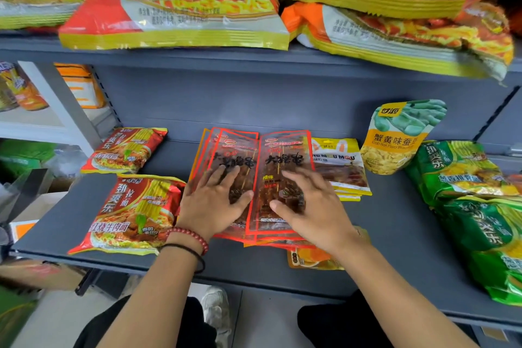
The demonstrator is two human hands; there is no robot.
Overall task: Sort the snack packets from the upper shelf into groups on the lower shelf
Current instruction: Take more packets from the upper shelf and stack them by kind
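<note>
Two side-by-side stacks of clear red-edged skewer snack packets (279, 155) lie in the middle of the lower grey shelf (395, 234). My left hand (214, 200) rests flat on the left stack, fingers spread. My right hand (308, 203) lies flat on the right stack, fingers straight. Red noodle packets (130, 215) sit to the left, with another (127, 150) behind. Yellow packets (344, 167) lie right of the skewers. A yellow-green broad bean bag (401, 135) stands at the back. Green noodle packets (474, 195) pile at the right. Large red noodle multipacks (175, 17) fill the upper shelf.
An orange packet (310, 260) pokes out under my right wrist near the shelf's front edge. More multipacks (395, 31) overhang the upper shelf at the right. A neighbouring shelf unit with goods (25, 93) stands at the left. My knees and a white shoe (217, 311) are below.
</note>
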